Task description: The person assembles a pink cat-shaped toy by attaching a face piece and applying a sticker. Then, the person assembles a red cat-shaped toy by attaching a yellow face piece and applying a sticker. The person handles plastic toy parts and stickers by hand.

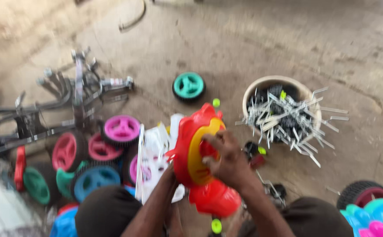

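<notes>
A red plastic toy body (190, 149) with a yellow round face is held up in front of me, above my knees. My right hand (226, 158) lies over its yellow face, fingers curled on the rim. My left hand (170, 173) is mostly hidden behind the red part and supports it from the left side. A second red rounded piece (215, 198) hangs just below the first. The view is blurred.
A beige bowl (274, 81) of metal rods and black parts stands at the right. A teal wheel (188, 86) lies on the concrete floor. Several pink, blue and green wheels (95, 151) are piled at the left beside metal frames (64, 101). A black tyre (363, 193) is at the lower right.
</notes>
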`<action>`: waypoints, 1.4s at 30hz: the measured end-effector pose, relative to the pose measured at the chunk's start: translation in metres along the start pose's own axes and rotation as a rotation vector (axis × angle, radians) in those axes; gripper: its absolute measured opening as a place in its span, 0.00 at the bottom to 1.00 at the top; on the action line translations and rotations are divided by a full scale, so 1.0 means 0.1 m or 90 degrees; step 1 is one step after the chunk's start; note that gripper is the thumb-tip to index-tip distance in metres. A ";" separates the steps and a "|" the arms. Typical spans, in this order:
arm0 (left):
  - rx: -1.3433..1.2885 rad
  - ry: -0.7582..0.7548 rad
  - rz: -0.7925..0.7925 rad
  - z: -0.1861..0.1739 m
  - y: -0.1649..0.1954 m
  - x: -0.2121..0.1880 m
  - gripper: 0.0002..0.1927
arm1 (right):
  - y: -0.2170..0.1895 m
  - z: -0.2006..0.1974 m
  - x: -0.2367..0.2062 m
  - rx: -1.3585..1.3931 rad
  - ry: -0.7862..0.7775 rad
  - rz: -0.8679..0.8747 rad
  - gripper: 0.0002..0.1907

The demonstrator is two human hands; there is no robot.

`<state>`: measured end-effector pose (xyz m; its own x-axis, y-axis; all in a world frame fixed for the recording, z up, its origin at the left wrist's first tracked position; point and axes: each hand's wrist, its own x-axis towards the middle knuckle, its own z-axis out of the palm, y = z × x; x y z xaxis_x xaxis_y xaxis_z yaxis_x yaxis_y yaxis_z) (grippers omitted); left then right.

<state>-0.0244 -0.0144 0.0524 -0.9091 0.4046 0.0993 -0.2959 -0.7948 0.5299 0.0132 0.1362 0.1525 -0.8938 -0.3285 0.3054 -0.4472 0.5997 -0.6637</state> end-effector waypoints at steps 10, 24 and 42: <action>-0.082 0.057 0.009 -0.12 -0.01 -0.33 0.31 | 0.16 -0.02 -0.17 0.225 0.166 0.099 0.17; -0.188 0.096 0.002 -0.22 -0.06 -0.65 0.31 | 0.28 -0.23 -0.04 0.178 -0.001 0.040 0.30; -0.060 0.102 -0.024 -0.16 -0.09 -0.48 0.30 | 0.38 -0.15 -0.10 0.156 0.003 0.116 0.23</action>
<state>0.0177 -0.0339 0.0292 -0.9299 0.3631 -0.0589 -0.3496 -0.8228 0.4482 0.0048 0.1734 0.1347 -0.9590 -0.2273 0.1691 -0.2580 0.4540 -0.8528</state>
